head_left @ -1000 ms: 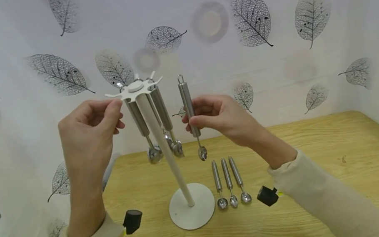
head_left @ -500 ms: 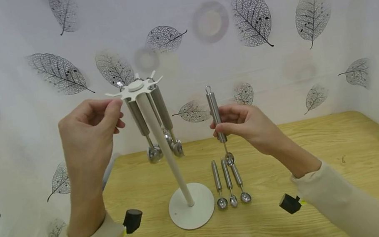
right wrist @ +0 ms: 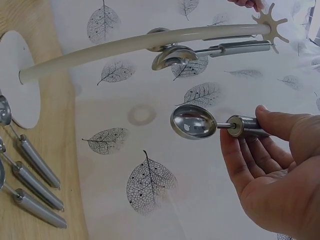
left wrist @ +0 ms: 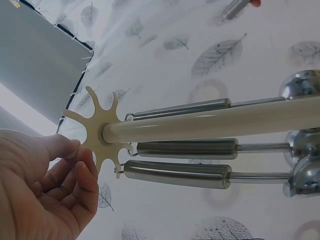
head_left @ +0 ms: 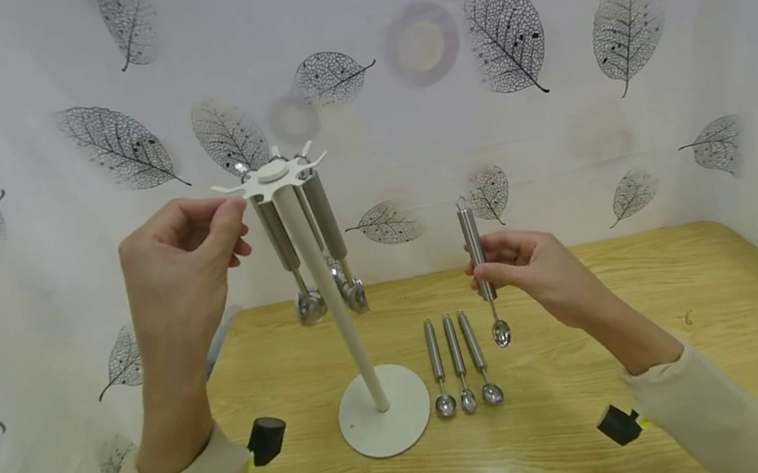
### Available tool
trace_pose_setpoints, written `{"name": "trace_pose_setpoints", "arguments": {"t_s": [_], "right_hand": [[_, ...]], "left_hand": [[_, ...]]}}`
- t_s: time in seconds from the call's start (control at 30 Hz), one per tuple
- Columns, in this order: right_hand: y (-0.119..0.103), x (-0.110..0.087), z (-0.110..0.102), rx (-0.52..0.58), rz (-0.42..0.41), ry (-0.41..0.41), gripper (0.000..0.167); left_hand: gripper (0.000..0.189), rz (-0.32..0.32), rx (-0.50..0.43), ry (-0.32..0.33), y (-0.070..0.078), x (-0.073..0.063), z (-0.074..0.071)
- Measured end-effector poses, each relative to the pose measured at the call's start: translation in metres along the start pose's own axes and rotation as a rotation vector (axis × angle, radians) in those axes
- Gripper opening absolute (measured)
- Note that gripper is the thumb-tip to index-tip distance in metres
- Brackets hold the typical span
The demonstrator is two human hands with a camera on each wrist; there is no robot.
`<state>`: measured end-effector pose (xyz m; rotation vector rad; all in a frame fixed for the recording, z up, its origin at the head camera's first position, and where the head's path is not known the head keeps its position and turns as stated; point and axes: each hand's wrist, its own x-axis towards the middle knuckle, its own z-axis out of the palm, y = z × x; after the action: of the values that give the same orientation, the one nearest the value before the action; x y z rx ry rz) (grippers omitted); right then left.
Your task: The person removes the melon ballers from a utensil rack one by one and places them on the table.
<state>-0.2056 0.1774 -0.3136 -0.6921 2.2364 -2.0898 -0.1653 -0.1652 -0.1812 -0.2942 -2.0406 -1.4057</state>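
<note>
My right hand [head_left: 546, 279] holds a steel melon baller [head_left: 475, 249] upright by its handle, scoop down, in the air right of a white rack [head_left: 334, 303]. In the right wrist view its shiny scoop [right wrist: 192, 121] faces the camera, with thumb and fingers around the handle's lower end. My left hand [head_left: 174, 264] pinches one arm of the rack's star-shaped top [left wrist: 95, 132] between thumb and fingertips. From other arms of that top hang several steel scoops [head_left: 325, 216], partly hidden behind the pole.
Three more steel scoops [head_left: 456, 350] lie side by side on the wooden table [head_left: 609, 416], right of the rack's round base [head_left: 387, 438]. A pale curtain [head_left: 406, 130] with leaf prints surrounds the table behind and at the sides.
My right hand has carried the melon baller right and downward, away from the rack, past the scoops on the table. The left hand stays at the rack's top.
</note>
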Motion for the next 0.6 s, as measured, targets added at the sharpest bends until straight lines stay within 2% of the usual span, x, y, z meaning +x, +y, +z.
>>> {"name": "trace_pose_setpoints", "arguments": {"t_s": [0.4,0.6], "right_hand": [[0.022,-0.017,-0.016,-0.034,0.08,0.069,0.035],[0.032,-0.025,-0.023,-0.044,0.106,0.079,0.034]], "left_hand": [[0.022,-0.001,-0.007,-0.002,0.0,0.0,0.0],[0.023,-0.001,-0.008,-0.004,0.0,0.0,0.001]]}}
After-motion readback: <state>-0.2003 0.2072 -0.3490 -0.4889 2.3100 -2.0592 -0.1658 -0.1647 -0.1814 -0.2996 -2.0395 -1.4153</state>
